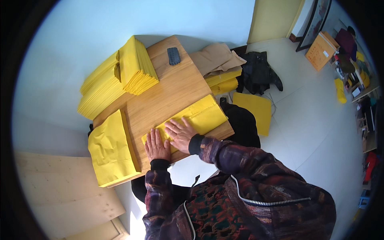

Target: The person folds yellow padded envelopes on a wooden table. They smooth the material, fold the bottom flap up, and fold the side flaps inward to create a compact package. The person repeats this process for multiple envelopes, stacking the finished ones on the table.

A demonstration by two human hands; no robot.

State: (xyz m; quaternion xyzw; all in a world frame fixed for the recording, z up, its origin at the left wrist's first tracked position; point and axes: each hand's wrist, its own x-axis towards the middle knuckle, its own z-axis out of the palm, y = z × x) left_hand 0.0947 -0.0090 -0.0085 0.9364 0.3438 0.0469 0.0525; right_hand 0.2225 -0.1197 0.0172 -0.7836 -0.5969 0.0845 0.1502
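A folded yellow paper piece (202, 115) lies along the near edge of the wooden table (162, 99). Both my hands press flat on its left part: my left hand (157, 145) at its left end, my right hand (180, 133) just beside it, fingers somewhat spread. Neither hand grips anything. To the left, a larger creased yellow paper piece (111, 150) rests at the table's corner, partly over the edge. Behind it, thick stacks of folded yellow paper (139, 69) stand by the wall. A dark ridged block-like object (173, 56) lies near the far corner.
Brown paper (217, 60) covers a yellow stack (225, 84) beyond the table's right side. A black garment (258, 72) and a flat yellow sheet (253, 112) lie on the floor. At far right, a person (346, 42) is near an orange box (322, 51) and cluttered shelves.
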